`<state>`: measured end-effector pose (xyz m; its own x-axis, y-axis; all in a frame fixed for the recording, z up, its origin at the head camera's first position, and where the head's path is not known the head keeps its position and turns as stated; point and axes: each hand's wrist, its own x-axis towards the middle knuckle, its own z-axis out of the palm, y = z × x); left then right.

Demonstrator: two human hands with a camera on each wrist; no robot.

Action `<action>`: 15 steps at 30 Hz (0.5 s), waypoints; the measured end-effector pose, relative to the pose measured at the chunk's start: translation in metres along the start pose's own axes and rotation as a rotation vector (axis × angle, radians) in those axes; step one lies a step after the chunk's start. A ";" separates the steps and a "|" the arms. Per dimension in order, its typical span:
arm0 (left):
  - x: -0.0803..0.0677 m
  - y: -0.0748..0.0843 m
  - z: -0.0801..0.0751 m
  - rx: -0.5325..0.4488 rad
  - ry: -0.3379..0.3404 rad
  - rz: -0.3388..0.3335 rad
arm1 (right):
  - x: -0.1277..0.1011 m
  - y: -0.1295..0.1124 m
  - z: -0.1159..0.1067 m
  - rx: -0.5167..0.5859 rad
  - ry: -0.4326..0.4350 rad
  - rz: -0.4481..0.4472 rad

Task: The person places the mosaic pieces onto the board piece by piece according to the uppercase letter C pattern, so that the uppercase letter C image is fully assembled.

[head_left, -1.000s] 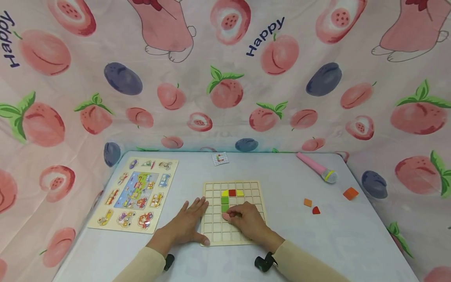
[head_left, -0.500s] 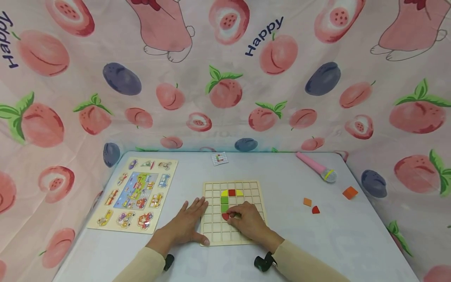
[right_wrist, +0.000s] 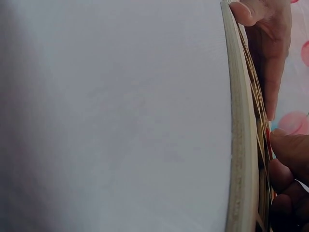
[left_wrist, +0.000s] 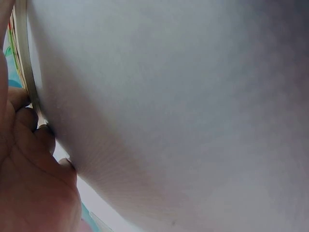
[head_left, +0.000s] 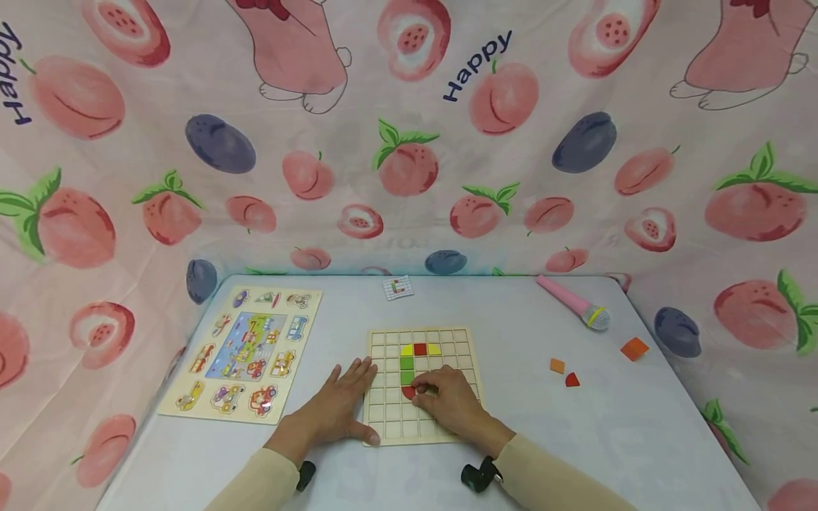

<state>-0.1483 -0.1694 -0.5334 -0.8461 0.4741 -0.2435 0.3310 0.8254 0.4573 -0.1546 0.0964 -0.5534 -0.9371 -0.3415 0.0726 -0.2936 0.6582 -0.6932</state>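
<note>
Head view: right hand (head_left: 450, 402) pinched a red tile (head_left: 409, 392) at the grid board (head_left: 422, 387) centre, 6 o'clock of the green tiles (head_left: 407, 370). Left hand (head_left: 339, 408) lay flat, steadying the board's 9 o'clock edge. Tile judged light, rigid, thin; grip by its edges.

Most of the right wrist view is filled by the pale grey surface (right_wrist: 111, 116), blurred and featureless, seen from very close. Along its right side the wooden board (right_wrist: 239, 145) shows edge-on as a tan band running from top to bottom, with thin grid ribs just visible beyond the edge. At the top end of the board a thumb of the left hand (right_wrist: 263, 43) touches the edge, its palm lying over the board. Lower on the board, the curled fingers of the right hand (right_wrist: 289, 179) rest on the grid, and a sliver of a red piece (right_wrist: 267, 137) shows just beside them. Past the board, pink patterned cloth (right_wrist: 297, 92) shows.
</note>
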 end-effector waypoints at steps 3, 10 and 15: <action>0.000 0.001 0.000 -0.009 0.001 0.003 | 0.000 0.000 -0.001 0.023 -0.008 0.007; 0.000 0.001 -0.001 -0.008 -0.006 -0.004 | -0.001 0.000 -0.004 0.084 -0.010 0.026; 0.000 0.000 0.000 -0.012 -0.005 -0.002 | -0.001 0.000 -0.006 0.139 0.011 0.040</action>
<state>-0.1486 -0.1691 -0.5338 -0.8445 0.4741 -0.2490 0.3242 0.8228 0.4667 -0.1545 0.1011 -0.5494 -0.9497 -0.3089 0.0507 -0.2280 0.5715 -0.7883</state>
